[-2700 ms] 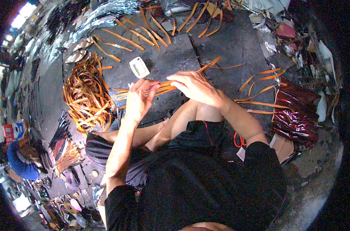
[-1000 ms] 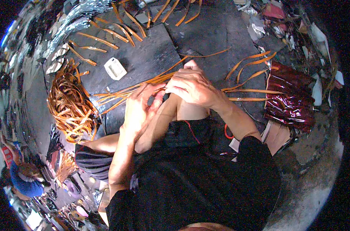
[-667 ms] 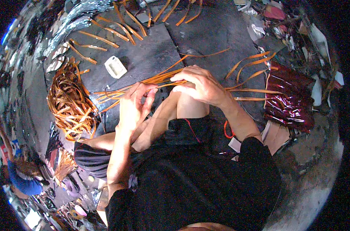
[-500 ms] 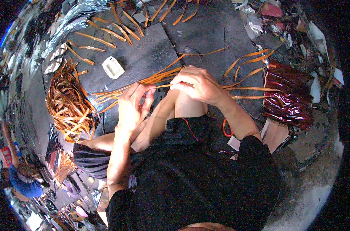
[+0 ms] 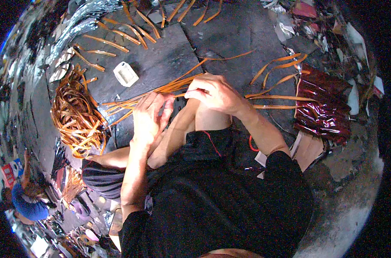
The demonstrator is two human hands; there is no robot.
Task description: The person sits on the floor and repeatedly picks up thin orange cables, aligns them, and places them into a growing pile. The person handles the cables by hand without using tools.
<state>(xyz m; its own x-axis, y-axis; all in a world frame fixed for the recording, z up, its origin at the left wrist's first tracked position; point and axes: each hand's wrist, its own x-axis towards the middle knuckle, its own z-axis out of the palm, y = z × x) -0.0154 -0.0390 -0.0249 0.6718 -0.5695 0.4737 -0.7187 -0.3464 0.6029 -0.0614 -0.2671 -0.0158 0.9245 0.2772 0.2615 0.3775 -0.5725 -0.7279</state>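
Just above my knees, my left hand (image 5: 150,114) and my right hand (image 5: 217,94) are close together, both with fingers pinched. Between the fingertips runs a thin orange-brown strip (image 5: 179,95), one end in each hand. Behind my hands, a loose bundle of similar strips (image 5: 161,90) lies slantwise over the dark boards. At the left is a tangled heap of these strips (image 5: 77,120). Dark red glossy sheets (image 5: 322,105) lie at the right, with several strips stretching from them toward my right hand.
A small white tray (image 5: 126,75) sits on the dark board (image 5: 167,47). More strips (image 5: 116,31) lie spaced out along the far side. Scraps (image 5: 285,30) pile up at the far right. At the lower left is another person in a blue top (image 5: 28,202).
My right hand has moved slightly left, nearer my left hand, which stays almost in place. At the lower left, the other person's arm and a red-and-white item have shifted.
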